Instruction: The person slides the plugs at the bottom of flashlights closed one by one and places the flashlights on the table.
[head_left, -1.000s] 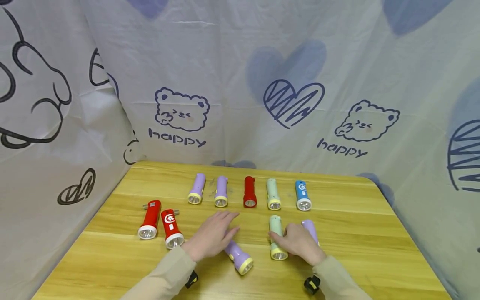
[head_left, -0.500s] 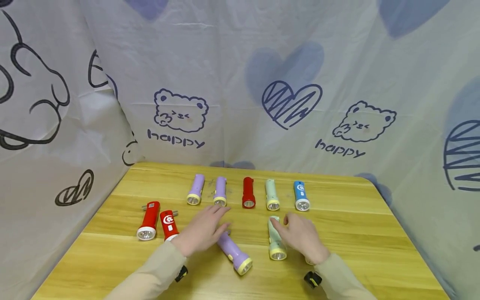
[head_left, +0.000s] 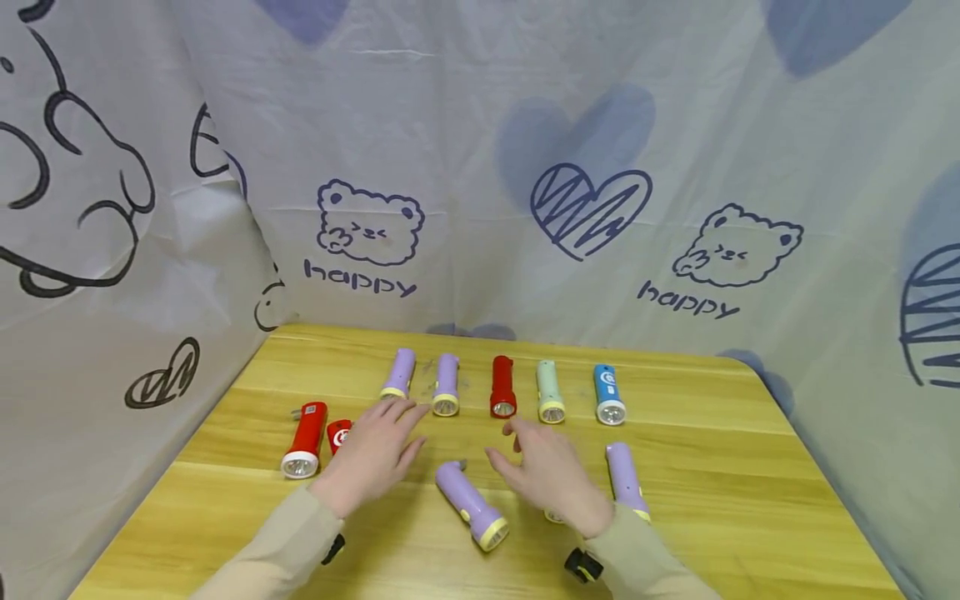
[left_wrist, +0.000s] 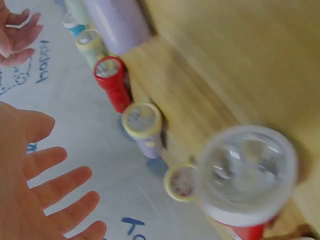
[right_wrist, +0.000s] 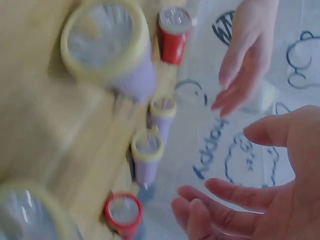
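My left hand point(head_left: 375, 450) hovers over the left part of the table with fingers spread, holding nothing. Beneath it a red flashlight point(head_left: 339, 433) is mostly hidden; another red flashlight point(head_left: 306, 440) with a white head lies farther left. My right hand point(head_left: 551, 475) is held over a pale green flashlight point(head_left: 553, 515), of which little more than the yellow rim shows. Its fingers are loosely bent around nothing. Between the hands a purple flashlight point(head_left: 471, 504) lies slanted. Right of the right hand lies another purple flashlight point(head_left: 626, 479). Both wrist views show the palms bare.
Along the back stand in a row two purple flashlights, one point(head_left: 446, 383) and another point(head_left: 400, 372), a dark red flashlight point(head_left: 502, 386), a pale green flashlight point(head_left: 550, 392) and a blue flashlight point(head_left: 608, 393). A printed cloth point(head_left: 480, 250) hangs behind the wooden table point(head_left: 735, 467).
My left hand has moved left, away from the slanted purple flashlight and over a red one. The right hand has shifted left across the green flashlight, uncovering the purple one at right.
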